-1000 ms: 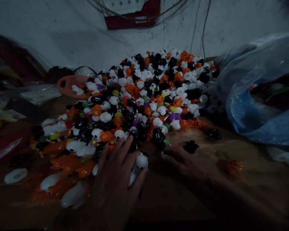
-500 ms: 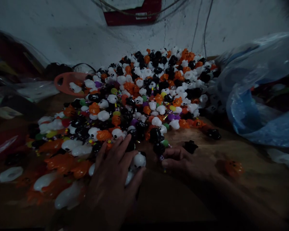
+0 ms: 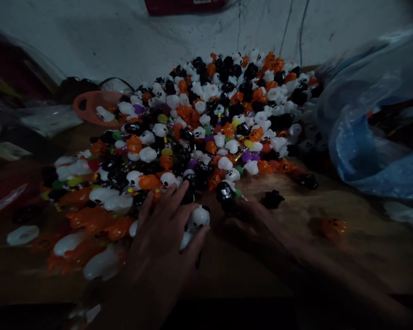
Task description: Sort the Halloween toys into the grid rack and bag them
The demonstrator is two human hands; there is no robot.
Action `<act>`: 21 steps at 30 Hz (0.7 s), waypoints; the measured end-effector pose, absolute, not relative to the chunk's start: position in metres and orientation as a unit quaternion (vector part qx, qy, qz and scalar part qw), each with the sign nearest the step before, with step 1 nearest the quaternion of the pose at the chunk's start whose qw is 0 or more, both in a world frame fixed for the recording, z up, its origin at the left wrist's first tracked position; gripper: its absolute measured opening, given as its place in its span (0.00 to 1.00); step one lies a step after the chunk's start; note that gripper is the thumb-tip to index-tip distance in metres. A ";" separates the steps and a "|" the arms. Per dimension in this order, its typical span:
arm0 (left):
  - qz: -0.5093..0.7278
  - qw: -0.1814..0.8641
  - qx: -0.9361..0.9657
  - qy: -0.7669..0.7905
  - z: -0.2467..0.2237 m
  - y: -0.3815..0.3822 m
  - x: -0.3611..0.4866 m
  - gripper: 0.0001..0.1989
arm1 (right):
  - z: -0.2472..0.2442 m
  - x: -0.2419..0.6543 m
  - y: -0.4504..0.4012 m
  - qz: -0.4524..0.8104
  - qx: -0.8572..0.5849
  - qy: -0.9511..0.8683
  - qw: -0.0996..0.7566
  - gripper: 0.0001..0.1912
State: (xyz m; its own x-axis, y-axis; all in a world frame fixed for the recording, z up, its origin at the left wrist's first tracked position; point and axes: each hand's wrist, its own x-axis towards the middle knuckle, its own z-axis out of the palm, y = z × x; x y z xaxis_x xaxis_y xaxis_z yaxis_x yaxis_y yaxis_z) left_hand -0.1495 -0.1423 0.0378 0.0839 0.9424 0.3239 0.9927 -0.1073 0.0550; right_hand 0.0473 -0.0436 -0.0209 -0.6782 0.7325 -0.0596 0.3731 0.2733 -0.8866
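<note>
My left hand lies over the near edge of the pile, its thumb and index finger around a white toy figure with black face marks. Its other fingers stretch forward beside white and orange figures. To the right, my right hand has its fingers curled at a glossy black toy figure; the fingertips are dark and partly hidden behind it. A black star-like piece lies on the wood just beyond that hand, and an orange pumpkin-faced figure lies farther right.
A large heap of small white, black and orange figures spreads over the wooden table towards the wall. An orange basket stands at the back left. On the right sits a clear bluish plastic bag.
My view has tipped down slightly. My right hand has turned and closed in at the black figure, and the colourful stick below it no longer shows. My left hand keeps its grip.
</note>
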 end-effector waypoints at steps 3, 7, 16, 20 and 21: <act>-0.139 0.084 -0.724 -0.671 0.038 -0.142 -0.148 0.12 | -0.021 0.047 -0.044 0.417 -0.358 -0.822 0.149 0.05; -0.149 0.071 -0.722 -0.672 0.040 -0.142 -0.147 0.12 | -0.019 0.045 -0.042 0.437 -0.352 -0.809 0.176 0.07; -0.134 0.033 -0.721 -0.679 0.044 -0.145 -0.150 0.12 | -0.019 0.019 -0.041 0.601 -0.313 -0.684 0.268 0.13; -0.123 0.027 -0.727 -0.674 0.043 -0.143 -0.153 0.13 | -0.029 0.006 -0.037 0.564 -0.308 -0.713 0.279 0.12; -0.127 0.027 -0.728 -0.673 0.043 -0.143 -0.154 0.13 | -0.031 0.005 -0.036 0.548 -0.303 -0.728 0.281 0.12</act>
